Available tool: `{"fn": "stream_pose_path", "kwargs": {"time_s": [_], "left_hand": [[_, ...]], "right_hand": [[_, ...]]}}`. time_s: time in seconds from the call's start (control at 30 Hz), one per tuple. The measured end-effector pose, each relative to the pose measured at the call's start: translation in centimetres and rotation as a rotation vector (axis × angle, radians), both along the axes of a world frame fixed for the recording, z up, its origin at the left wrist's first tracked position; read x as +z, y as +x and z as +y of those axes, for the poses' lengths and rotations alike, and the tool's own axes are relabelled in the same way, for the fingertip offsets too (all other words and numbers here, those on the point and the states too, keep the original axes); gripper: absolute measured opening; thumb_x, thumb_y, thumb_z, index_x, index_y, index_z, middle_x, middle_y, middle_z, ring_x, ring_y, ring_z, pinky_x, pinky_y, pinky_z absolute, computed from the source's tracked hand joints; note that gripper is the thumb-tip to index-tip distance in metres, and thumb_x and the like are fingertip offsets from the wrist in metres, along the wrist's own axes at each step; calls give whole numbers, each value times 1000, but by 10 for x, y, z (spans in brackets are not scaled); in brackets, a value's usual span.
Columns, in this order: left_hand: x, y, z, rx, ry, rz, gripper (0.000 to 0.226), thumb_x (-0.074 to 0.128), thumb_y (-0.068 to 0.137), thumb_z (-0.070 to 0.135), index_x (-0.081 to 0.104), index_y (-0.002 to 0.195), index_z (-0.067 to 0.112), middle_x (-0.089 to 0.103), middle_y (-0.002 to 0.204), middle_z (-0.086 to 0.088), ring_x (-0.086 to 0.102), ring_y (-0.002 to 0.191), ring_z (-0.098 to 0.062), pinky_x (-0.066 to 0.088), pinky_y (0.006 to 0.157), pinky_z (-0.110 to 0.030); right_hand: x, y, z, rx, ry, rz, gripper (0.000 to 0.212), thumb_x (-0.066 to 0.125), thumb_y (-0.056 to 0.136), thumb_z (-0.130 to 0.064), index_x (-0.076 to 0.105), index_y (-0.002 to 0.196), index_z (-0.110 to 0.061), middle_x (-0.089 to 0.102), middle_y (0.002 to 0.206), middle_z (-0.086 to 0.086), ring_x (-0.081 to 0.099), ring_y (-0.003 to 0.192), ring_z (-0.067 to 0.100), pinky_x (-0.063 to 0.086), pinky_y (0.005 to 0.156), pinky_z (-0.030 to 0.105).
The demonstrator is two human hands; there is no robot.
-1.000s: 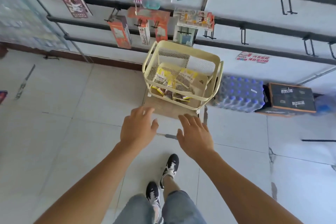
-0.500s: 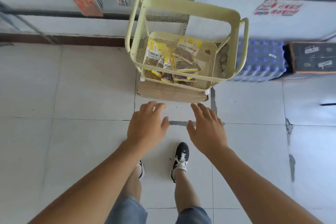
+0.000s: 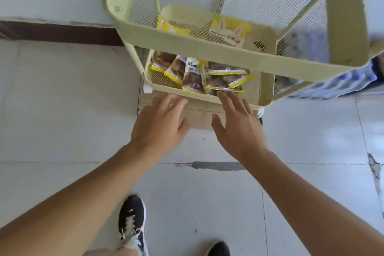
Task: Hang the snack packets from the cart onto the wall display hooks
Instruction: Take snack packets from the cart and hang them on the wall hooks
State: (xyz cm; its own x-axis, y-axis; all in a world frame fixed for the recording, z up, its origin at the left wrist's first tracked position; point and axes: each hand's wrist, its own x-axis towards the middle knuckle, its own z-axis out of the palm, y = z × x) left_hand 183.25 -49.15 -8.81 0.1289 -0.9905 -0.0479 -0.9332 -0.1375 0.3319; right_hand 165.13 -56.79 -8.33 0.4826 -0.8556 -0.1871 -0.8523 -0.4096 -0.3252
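I see both forearms bare, no sleeves, watch or rings on the left hand (image 3: 160,124) or right hand (image 3: 239,129). The left sneaker (image 3: 131,222) is black with a white lace panel and white sole edge. The right sneaker (image 3: 217,248) shows only a black toe. A trace of grey-blue trouser hem (image 3: 108,252) sits at the frame bottom.
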Motion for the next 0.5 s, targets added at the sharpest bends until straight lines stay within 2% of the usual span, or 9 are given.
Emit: {"fn": "stream_pose_path", "kwargs": {"time_s": [0.1,0.17,0.23,0.33,0.4,0.5], "left_hand": [[-44,7,-23,15,-121,-20,42,48,88,37,62,119,14,63,119,-6,61,102,-34,54,71,-45],[-67,12,-39,24,-207,-29,46,43,88,41,62,121,15,63,119,-5,60,102,-32,53,70,-44],[-83,18,-51,28,-303,-58,47,43,87,41,64,120,15,63,118,-5,61,102,-31,50,72,-41],[-96,20,-69,8,-418,-97,40,48,87,38,64,116,13,64,113,-7,61,101,-33,50,72,-42],[-101,17,-80,16,-457,-91,41,50,87,37,63,118,13,63,114,-8,60,103,-35,53,75,-46],[-105,9,-88,23,-409,-114,46,45,87,41,61,122,15,62,119,-8,57,108,-35,52,78,-48]], "right_hand": [[-47,-1,-20,16,-134,-93,54,53,94,-35,44,144,-16,47,147,8,44,132,33,45,100,48],[-72,-2,-37,8,-210,-133,55,47,95,-42,45,143,-17,49,146,7,47,130,33,47,99,48],[-88,0,-54,-6,-287,-177,56,43,96,-48,47,142,-18,51,144,5,48,128,32,47,97,47],[-99,4,-83,-27,-345,-237,51,49,98,-43,46,144,-20,50,146,2,44,130,29,43,97,42],[-100,5,-101,-33,-364,-248,50,51,99,-40,45,144,-22,49,147,1,43,133,27,41,99,39],[-101,7,-120,-55,-343,-272,49,50,99,-40,44,146,-24,48,147,0,43,135,24,38,100,34]]}}
